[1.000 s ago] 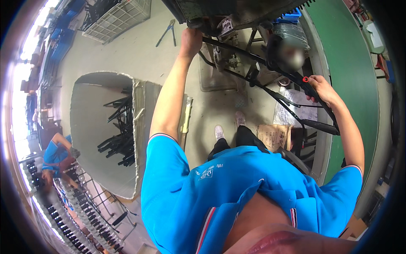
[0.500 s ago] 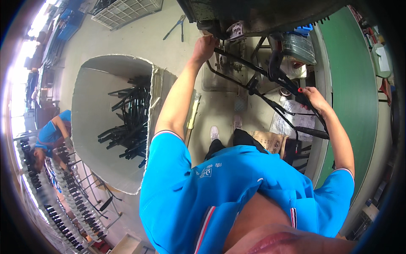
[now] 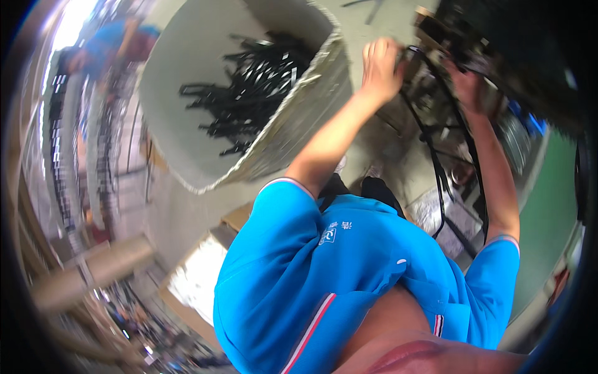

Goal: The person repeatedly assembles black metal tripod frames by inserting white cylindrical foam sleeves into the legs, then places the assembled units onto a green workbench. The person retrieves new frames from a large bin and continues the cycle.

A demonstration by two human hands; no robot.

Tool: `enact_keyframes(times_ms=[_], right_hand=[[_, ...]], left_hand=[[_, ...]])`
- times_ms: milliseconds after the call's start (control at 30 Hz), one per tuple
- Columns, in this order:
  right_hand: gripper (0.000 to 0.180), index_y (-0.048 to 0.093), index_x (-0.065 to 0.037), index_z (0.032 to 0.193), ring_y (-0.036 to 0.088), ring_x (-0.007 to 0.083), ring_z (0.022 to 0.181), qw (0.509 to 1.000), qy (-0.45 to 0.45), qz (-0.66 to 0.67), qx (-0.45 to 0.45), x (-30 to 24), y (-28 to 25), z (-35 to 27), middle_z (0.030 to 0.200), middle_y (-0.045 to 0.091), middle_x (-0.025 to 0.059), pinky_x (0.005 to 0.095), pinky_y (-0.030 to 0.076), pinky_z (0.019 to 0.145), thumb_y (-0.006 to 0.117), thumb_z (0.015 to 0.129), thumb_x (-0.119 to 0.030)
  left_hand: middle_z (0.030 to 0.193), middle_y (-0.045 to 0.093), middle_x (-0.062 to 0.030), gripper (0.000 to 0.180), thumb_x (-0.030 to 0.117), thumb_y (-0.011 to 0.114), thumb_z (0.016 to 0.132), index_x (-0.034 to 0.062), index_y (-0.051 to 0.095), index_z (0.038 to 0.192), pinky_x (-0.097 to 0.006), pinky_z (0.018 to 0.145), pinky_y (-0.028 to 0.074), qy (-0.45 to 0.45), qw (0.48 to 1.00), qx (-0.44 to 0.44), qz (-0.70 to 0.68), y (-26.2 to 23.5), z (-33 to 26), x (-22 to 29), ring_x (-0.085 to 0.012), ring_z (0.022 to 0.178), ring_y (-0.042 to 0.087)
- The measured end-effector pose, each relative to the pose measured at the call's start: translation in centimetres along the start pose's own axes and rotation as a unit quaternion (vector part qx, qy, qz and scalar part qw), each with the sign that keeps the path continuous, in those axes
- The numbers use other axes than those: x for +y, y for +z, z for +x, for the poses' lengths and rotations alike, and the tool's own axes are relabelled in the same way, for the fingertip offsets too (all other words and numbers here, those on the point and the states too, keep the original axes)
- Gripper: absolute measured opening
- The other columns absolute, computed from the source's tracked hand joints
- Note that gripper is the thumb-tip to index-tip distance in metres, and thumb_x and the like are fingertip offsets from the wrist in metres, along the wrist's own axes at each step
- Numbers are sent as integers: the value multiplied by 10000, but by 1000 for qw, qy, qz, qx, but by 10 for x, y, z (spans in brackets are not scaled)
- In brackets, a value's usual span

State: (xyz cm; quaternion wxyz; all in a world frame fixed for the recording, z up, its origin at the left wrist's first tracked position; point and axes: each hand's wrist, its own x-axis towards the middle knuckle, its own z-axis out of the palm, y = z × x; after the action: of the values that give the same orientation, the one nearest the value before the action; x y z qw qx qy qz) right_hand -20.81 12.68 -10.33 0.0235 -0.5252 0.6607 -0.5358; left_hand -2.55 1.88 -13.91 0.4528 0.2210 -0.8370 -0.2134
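A black tubular frame (image 3: 463, 123) with bent bars hangs in front of me, its lower end beside my right forearm. My left hand (image 3: 381, 70) is closed at the upper end of the frame, fingers curled and thumb toward the bar. Just right of the frame's top, my right hand (image 3: 466, 84) reaches up beside a dark machine (image 3: 529, 56). Motion and shadow smear its fingers, so whether it grips anything is unclear. Shade hides where the frame's top meets the machine.
A large grey bin (image 3: 180, 118) with several black tubes (image 3: 255, 93) stands to my left. A green surface (image 3: 548, 206) runs along the right. Plastic-wrapped stuff (image 3: 436, 212) lies low by the frame. An open carton (image 3: 199, 280) is at lower left; a co-worker (image 3: 118, 40) is beyond the bin.
My view has swung left, so the bin sits nearer the middle. My right hand has left the frame's lower part and moved up toward the machine; the frame now stands steeper.
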Motion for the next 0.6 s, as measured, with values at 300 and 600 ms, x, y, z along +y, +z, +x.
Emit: enact_keyframes(times_ms=[300,600], right_hand=[[243,622,-36,1092,629,113,861,962,193,194,-9,42,10,-24,1024,663,52,245,488,703,638,850,-56],[158,632,-3,1028,607,134,957,981,176,80,30,36,4,-45,1063,654,81,250,465,742,569,893,-57]], left_hand=[[909,600,-86,308,255,688,703,75,583,930,-413,793,396,-245,866,-102,423,-265,-196,-42,-264,856,573],[653,543,-48,238,288,688,616,110,554,700,-369,560,441,-285,870,-81,394,-264,-195,-79,-242,614,573]])
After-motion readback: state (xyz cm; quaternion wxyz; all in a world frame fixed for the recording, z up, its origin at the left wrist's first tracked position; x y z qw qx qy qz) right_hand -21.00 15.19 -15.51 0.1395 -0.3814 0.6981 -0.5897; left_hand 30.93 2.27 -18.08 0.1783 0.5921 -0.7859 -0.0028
